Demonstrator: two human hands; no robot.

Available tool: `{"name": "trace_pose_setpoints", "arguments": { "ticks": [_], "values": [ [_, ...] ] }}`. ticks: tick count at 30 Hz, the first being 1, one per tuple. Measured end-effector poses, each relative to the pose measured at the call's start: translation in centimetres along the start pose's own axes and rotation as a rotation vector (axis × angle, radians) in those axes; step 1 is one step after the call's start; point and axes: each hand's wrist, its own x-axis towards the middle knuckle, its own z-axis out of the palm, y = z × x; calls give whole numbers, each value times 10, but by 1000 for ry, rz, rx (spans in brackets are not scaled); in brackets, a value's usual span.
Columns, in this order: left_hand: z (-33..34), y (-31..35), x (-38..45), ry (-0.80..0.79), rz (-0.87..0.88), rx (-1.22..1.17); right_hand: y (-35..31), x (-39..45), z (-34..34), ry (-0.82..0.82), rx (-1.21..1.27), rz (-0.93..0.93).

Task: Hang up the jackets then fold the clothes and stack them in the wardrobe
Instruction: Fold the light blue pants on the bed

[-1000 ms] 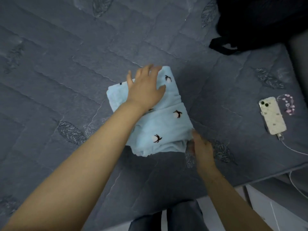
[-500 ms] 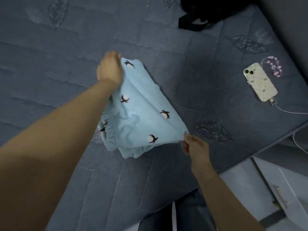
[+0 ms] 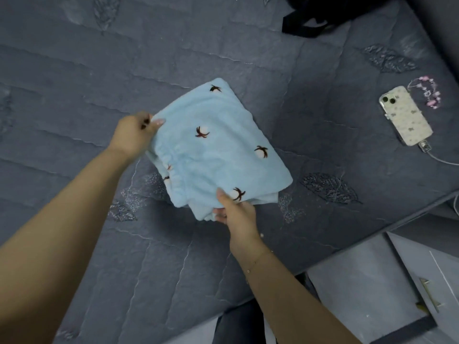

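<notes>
Head view — both hands grasp a folded pale-blue fleece garment (image 3: 218, 147) above the quilted grey bedspread (image 3: 74, 83): left hand (image 3: 134, 135) pinching its far-left edge, right hand (image 3: 236, 209) its near edge.

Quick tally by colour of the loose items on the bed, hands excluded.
Light blue: 1, the folded garment, gripped by left hand and right hand
Black: 1, the bag at the top edge
White: 1, the phone
Pink: 1, the bead charm
Total: 4

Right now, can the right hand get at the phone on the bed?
Probably not at once: the right hand grips the folded blue garment. The bed between it and the phone is bare.
</notes>
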Motion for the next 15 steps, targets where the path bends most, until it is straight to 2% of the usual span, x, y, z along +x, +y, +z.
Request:
{"name": "trace_pose_setpoints", "arguments": {
  "ticks": [3, 6, 8, 10, 12, 14, 15],
  "values": [
    [-7, 1, 18, 63, -41, -17, 17, -7, -9, 65, 24, -18],
    [-2, 3, 21, -18, -138, 9, 25, -12, -20, -18, -102, 10],
    [5, 14, 14, -29, -167, 122, 16, -12, -26, -22, -219, -43],
    [12, 31, 1, 92, -94, 323, -2, -10, -41, 145, -324, -259],
    [27, 55, -21, 219, 130, 405, -31, -9, -57, 267, -428, -589],
    [51, 79, -43, 219, 282, 390, -64, 0, -63, 263, -695, -913],
    [68, 85, -50, 187, 281, 401, -80, 10, -59, 230, -840, -1047]
  ]
}}
